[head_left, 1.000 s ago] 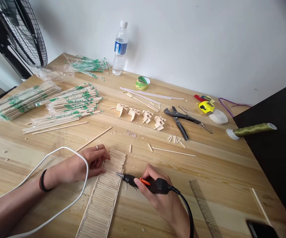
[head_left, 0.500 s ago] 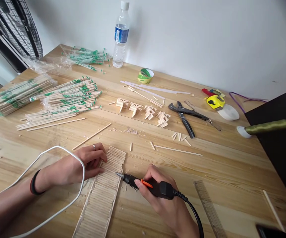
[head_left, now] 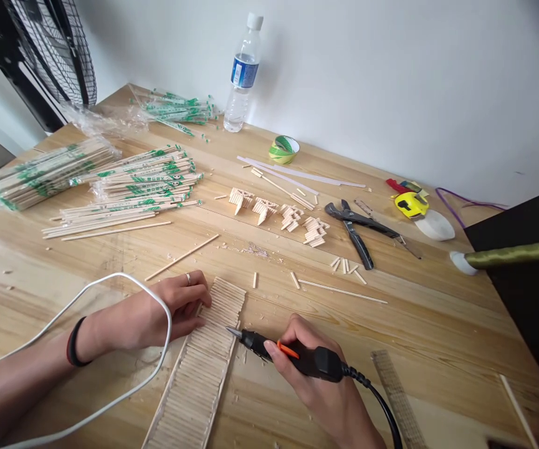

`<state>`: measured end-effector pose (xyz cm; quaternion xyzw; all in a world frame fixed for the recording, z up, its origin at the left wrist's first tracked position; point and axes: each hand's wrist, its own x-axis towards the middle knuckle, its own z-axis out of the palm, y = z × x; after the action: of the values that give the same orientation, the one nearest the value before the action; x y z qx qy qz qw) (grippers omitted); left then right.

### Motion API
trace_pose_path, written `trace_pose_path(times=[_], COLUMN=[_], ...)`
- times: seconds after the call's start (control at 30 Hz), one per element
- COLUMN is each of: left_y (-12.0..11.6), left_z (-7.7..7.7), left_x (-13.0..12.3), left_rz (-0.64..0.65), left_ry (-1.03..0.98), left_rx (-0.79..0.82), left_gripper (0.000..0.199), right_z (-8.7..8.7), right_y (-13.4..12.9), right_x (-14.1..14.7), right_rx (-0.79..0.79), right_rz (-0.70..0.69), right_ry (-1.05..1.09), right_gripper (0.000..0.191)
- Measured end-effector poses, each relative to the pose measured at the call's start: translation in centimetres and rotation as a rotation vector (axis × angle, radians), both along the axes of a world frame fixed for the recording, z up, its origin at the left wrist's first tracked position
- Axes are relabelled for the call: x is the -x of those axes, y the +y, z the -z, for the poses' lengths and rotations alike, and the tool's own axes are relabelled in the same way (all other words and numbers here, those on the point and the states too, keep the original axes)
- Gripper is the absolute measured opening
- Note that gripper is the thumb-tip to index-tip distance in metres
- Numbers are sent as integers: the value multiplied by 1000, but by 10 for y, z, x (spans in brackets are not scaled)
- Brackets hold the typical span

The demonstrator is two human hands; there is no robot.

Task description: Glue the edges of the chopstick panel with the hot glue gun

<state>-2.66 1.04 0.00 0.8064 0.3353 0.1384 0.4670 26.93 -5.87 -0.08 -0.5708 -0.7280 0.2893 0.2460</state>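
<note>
A long panel of thin wooden sticks [head_left: 199, 362], laid side by side between two long edge sticks, slants up from the bottom of the view. My left hand [head_left: 176, 305], with its fingers curled, grips the panel's left edge near the far end. In my right hand [head_left: 316, 374] is a black corded hot glue pen [head_left: 292, 355] with an orange trigger. Its pointed metal tip is at the panel's right edge; whether it touches the sticks I cannot tell. A white cable [head_left: 164, 312] loops in front of my left wrist.
Wrapped chopsticks [head_left: 143, 178] lie at the left. Beyond the panel are small stepped stick pieces [head_left: 290, 217], black cutters [head_left: 351, 231], a tape roll [head_left: 284, 149] and a water bottle [head_left: 242, 81]. At the right are a clear ruler [head_left: 397, 399], tape measure [head_left: 410, 204] and thread spool [head_left: 515, 255].
The whole scene sits slightly further right in the view, as the camera has turned a little. Both hands keep nearly the same places on and beside the panel.
</note>
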Motion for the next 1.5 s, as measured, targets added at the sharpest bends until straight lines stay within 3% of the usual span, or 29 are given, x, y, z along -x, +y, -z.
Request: trace_pose_path(times=[0.63,1.17,1.5], left_y=[0,0,-1], left_z=[3,-6,-2], left_x=[-2,-6,-4], left_rz=[-16,-18,-14], left_ry=[-52,-46,-47], left_rx=[-5,-6,-64], left_gripper=[8,20,20], right_z=[-1,9,-7], right_y=[-1,-9,-4], right_x=[-3,-1,4], right_rx=[30,-88,-6], right_rz=[-24,-9,-8], right_ry=[-25,-72,-90], right_gripper=[36,36,37])
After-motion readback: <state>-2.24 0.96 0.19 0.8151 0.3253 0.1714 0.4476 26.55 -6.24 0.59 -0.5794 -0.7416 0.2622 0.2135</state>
